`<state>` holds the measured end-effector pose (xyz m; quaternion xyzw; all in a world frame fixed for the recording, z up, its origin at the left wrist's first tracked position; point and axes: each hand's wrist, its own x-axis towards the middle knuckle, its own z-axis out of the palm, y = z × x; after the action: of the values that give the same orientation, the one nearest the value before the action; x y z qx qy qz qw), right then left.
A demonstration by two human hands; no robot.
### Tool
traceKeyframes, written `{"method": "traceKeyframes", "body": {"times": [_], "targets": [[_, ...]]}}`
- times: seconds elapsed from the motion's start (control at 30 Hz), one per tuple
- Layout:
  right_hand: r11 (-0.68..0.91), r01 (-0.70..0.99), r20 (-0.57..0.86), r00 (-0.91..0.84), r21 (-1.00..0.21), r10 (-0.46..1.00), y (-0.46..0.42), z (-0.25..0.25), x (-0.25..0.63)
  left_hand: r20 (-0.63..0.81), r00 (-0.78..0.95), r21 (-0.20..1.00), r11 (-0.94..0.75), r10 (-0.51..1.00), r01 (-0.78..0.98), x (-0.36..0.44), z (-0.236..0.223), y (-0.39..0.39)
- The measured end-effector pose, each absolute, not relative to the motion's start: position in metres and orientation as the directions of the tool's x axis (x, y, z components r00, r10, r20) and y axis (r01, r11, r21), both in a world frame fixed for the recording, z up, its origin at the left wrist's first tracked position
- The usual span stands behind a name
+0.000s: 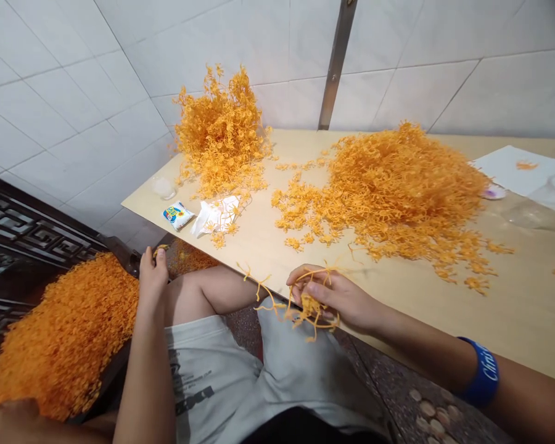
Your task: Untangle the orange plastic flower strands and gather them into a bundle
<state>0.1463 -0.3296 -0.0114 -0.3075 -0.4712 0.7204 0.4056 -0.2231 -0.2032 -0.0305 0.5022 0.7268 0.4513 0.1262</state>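
Observation:
My right hand, with fingers curled, grips a small clump of orange spidery plastic pieces at the table's front edge. From this clump a thin orange strand with branching ends trails left over my lap. My left hand is raised at the left, beyond the table's edge, and pinches a small orange piece; its fingers hide most of that piece. Ahead of my right hand lies a wide heap of the same orange pieces, with loose ones scattered around it.
A taller orange pile stands at the table's back left. Near it are a small printed packet, white paper and a clear cup. A large orange mass fills the lower left. White paper lies back right.

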Motion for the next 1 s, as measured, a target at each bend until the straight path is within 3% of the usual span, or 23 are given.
{"method": "traceKeyframes", "body": {"times": [0.1,0.23,0.33,0.4,0.47,0.53,0.57,0.7,0.83,1.0], "targets": [[-0.276,-0.376,-0.069,-0.480,-0.885,0.875,-0.326,-0.012,0.146,0.293,-0.425,0.734,0.083,0.857,0.674,-0.202,-0.030,-0.214],[-0.274,-0.399,-0.072,-0.452,-0.875,0.889,-0.324,-0.013,0.146,0.537,-0.429,0.720,-0.130,0.727,0.681,-0.148,-0.014,-0.261],[-0.301,-0.430,-0.108,-0.419,-0.851,0.902,-0.324,-0.012,0.146,0.583,-0.331,0.722,-0.286,0.742,0.630,-0.110,0.001,-0.300],[-0.335,-0.468,-0.149,-0.389,-0.818,0.909,-0.324,-0.011,0.147,0.432,-0.058,0.758,-0.327,0.900,0.565,-0.093,0.006,-0.319],[-0.355,-0.508,-0.180,-0.361,-0.785,0.915,-0.323,-0.009,0.147,0.060,0.284,0.857,-0.195,0.957,0.478,-0.081,0.005,-0.330],[-0.346,-0.546,-0.177,-0.338,-0.763,0.924,-0.323,-0.009,0.147,-0.257,0.530,0.898,-0.004,0.808,0.440,-0.069,-0.003,-0.340],[-0.332,-0.559,-0.165,-0.329,-0.759,0.930,-0.323,-0.009,0.147,-0.329,0.595,0.901,0.055,0.733,0.431,-0.062,-0.008,-0.345],[-0.268,-0.596,-0.104,-0.294,-0.757,0.950,-0.323,-0.010,0.146,-0.379,0.695,0.925,0.262,0.611,0.274,-0.021,-0.031,-0.374],[-0.234,-0.603,-0.075,-0.276,-0.763,0.958,-0.324,-0.011,0.146,-0.428,0.683,0.846,0.529,0.592,0.072,0.009,-0.040,-0.387],[-0.226,-0.586,-0.078,-0.267,-0.778,0.960,-0.324,-0.012,0.148,-0.355,0.370,0.934,0.343,0.859,0.099,0.001,-0.039,-0.368]]}}
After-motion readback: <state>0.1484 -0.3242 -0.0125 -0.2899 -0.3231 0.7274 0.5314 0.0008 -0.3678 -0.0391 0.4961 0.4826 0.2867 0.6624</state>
